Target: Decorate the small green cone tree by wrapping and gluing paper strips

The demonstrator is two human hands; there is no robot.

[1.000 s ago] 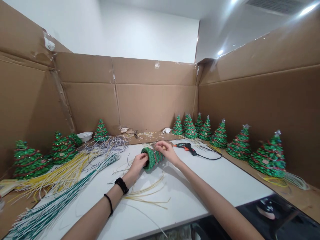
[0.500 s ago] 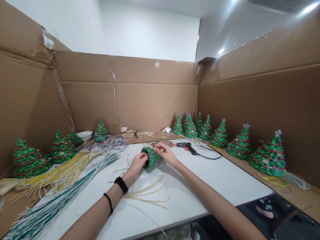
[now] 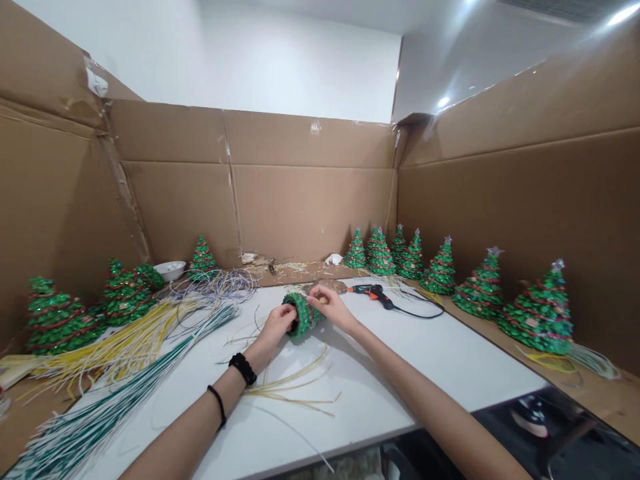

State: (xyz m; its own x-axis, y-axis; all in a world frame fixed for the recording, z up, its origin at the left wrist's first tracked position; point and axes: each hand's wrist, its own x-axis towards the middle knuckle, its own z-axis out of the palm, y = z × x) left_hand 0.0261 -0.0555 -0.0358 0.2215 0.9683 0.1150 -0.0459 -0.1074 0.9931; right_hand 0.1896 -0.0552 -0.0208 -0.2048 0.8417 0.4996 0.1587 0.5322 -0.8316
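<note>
A small green tree with red trim (image 3: 303,319) lies tilted on its side above the white board, its dark hollow base facing left. My left hand (image 3: 278,323) is closed on the rim of that base, some fingertips hidden inside it. At the tree's right side, my right hand (image 3: 331,307) has its thumb and fingers pinched together near a small tan piece; whether it grips this piece or the tree is too small to tell. Just right of my hands lies a black and orange glue gun (image 3: 373,293) with a black cord.
Decorated green trees (image 3: 481,285) stand along the right and left. Green and white strands (image 3: 135,393) and yellow strands (image 3: 125,339) cover the left side of the white board (image 3: 370,393). A white bowl (image 3: 171,271) sits at the back left. Cardboard walls (image 3: 310,207) enclose the table.
</note>
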